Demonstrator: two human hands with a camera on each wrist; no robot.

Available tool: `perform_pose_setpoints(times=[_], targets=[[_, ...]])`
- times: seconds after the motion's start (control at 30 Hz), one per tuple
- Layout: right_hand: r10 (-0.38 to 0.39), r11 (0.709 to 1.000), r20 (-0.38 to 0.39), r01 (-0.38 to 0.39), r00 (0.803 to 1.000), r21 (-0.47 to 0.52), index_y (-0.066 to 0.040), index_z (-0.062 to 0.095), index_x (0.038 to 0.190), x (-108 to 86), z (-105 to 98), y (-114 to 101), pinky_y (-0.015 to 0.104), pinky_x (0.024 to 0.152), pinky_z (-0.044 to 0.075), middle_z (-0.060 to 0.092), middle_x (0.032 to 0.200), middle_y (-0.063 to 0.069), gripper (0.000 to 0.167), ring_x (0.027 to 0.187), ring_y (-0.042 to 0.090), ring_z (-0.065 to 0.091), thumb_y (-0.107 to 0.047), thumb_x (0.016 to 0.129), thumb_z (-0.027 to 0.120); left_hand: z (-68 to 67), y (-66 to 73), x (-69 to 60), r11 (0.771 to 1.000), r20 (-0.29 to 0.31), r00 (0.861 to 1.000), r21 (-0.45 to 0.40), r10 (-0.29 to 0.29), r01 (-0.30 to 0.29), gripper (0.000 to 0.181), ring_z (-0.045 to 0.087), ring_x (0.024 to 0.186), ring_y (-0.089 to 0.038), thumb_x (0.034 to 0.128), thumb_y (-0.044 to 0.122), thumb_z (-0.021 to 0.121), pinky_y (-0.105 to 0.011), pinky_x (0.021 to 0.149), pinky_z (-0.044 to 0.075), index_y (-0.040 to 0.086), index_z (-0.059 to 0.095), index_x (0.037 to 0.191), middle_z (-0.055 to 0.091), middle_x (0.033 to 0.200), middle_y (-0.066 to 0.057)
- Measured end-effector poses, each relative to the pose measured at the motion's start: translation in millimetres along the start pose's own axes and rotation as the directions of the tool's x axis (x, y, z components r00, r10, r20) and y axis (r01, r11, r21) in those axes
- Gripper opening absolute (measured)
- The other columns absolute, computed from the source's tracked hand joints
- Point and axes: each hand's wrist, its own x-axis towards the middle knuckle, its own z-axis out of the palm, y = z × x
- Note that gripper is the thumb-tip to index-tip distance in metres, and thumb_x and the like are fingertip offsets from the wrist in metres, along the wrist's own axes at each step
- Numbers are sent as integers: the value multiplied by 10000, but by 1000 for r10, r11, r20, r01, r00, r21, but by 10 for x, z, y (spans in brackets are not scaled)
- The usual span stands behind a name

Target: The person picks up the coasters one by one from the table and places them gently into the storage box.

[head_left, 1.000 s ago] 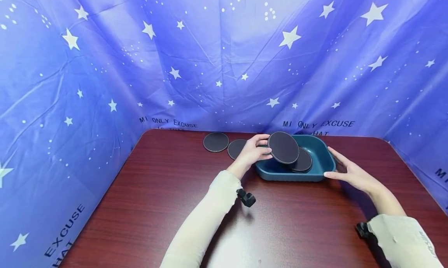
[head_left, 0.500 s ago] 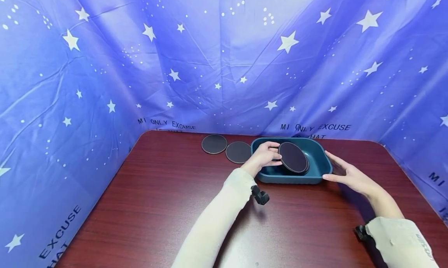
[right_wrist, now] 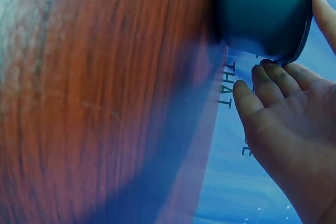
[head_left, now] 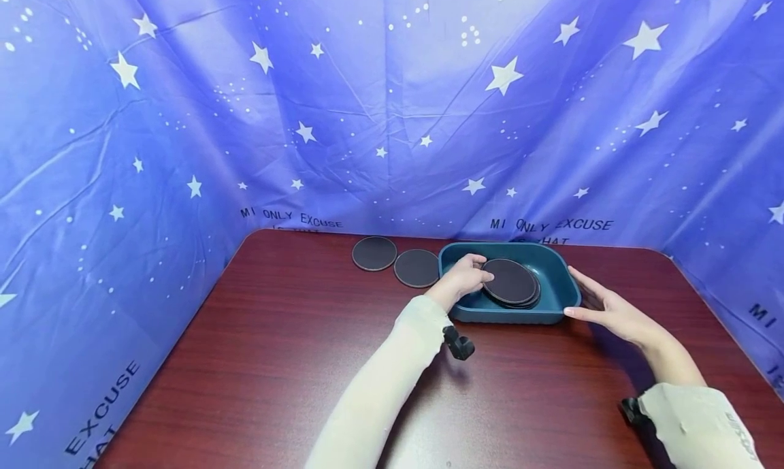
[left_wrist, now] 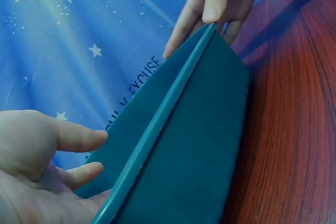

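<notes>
My left hand [head_left: 462, 278] reaches into a teal tray [head_left: 559, 271] at the back of the table. Its thumb lies at the left edge of a dark round coaster [head_left: 511, 282]. That coaster lies nearly flat on one or more similar coasters in the tray. In the left wrist view, the left thumb and fingers [left_wrist: 79, 136] are parted above the tray's rim; the coaster is hidden there. My right hand [head_left: 621, 312] touches the tray's right end with fairly straight fingers and thumb, also seen beside the tray [right_wrist: 262, 9] in the right wrist view.
Two more dark round coasters, one farther left [head_left: 375, 253] and one nearer the tray [head_left: 416, 268], lie on the reddish wooden table [head_left: 275, 360]. A blue curtain [head_left: 367, 115] with white stars hangs right behind the table's back edge and along both sides.
My left hand has moved right and down with a tilted coaster, which now lies flatter on the stack in the tray. The fingers have loosened. My right hand stays at the tray's end.
</notes>
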Motion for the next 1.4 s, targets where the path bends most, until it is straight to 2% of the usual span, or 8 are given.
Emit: perform_pose_setpoints(times=[0.2,0.5,0.63,0.7,0.77,0.97,1.17,1.4], targets=[[-14,1000,1,14,1000,8,-81,43,1606,-25,-7,-2,-51,922,300,85,1619,325,838,1198,-278,260,-136,987,605,-99,35,-40,1000,79,997,-3,17,-17,525,423,1425,-311,972,76,615,-469,1169,396,33,437,1464,385,1551,-175],[9,1000,-2,-9,1000,-5,-119,34,1612,1,-7,-8,-56,917,289,73,1636,293,838,1259,-246,243,-170,996,599,-292,220,-167,992,154,984,-101,93,-78,549,445,1419,-308,997,28,549,-455,1203,347,-22,345,1504,410,1550,-214],[43,999,3,-43,999,-24,-147,14,1614,-29,-18,-20,-57,899,285,57,1647,275,843,1528,107,182,-203,1002,592,-409,296,-234,985,150,980,-133,131,-111,536,438,1424,-317,996,7,535,-471,1205,336,-20,350,1499,432,1535,-220],[59,998,8,-59,998,-26,-154,1,1613,-49,-19,-23,-57,890,285,46,1649,273,848,1540,336,131,-211,1005,588,-469,320,-259,981,139,979,-145,146,-126,535,441,1423,-313,992,9,544,-469,1201,344,-14,361,1494,455,1520,-216],[66,997,11,-66,998,-26,-150,-6,1612,-63,-19,-17,-56,887,288,42,1647,278,847,1511,437,113,-210,1007,584,-535,341,-281,978,134,978,-153,161,-140,537,438,1425,-313,989,13,550,-464,1202,343,-10,365,1492,464,1514,-216],[66,997,8,-66,998,-27,-158,-9,1613,-77,-18,-7,-57,888,284,42,1648,276,844,1540,239,154,-215,1010,579,-774,356,-305,967,110,972,-173,210,-189,553,422,1427,-354,988,-7,533,-465,1207,336,-37,333,1502,453,1514,-238],[54,998,7,-54,999,-22,-144,-5,1612,-65,-8,-19,-60,890,275,41,1644,283,842,1363,-165,206,-211,1010,579,-1013,329,-331,954,46,971,-204,233,-219,537,416,1433,-351,971,-23,551,-473,1201,346,-31,379,1480,467,1503,-240],[38,999,14,-37,999,-16,-128,-6,1611,-36,-7,-24,-58,893,279,39,1641,289,844,1352,-180,208,-200,1008,580,-1302,272,-364,946,-21,971,-217,240,-239,546,414,1432,-341,980,-19,535,-451,1197,360,-40,361,1497,443,1521,-239]])
